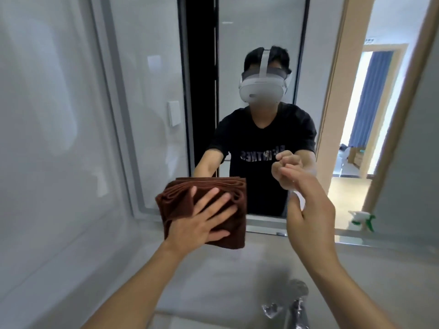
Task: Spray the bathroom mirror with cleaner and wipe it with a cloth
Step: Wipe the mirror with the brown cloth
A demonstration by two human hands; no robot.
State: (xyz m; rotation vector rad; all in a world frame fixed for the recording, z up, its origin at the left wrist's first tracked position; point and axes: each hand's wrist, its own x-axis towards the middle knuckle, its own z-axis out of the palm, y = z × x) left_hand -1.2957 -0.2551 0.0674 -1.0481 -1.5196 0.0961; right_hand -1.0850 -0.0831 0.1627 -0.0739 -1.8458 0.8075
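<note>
Frontally, I see the mirror (pixel 261 67) filling the wall | folded brown cloth (pixel 180 205) flat against its lower edge, under my left hand (pixel 202 222), fingers (pixel 213 207) spread | my right hand (pixel 306 207) raised beside it, fingers loosely curled, touching nothing | spray bottle (pixel 362 219) standing lower right, by the glass.

Left hand (pixel 202 222) flat on brown cloth (pixel 180 205) against mirror (pixel 261 32), right hand (pixel 306 200) raised, fingers curled
</note>
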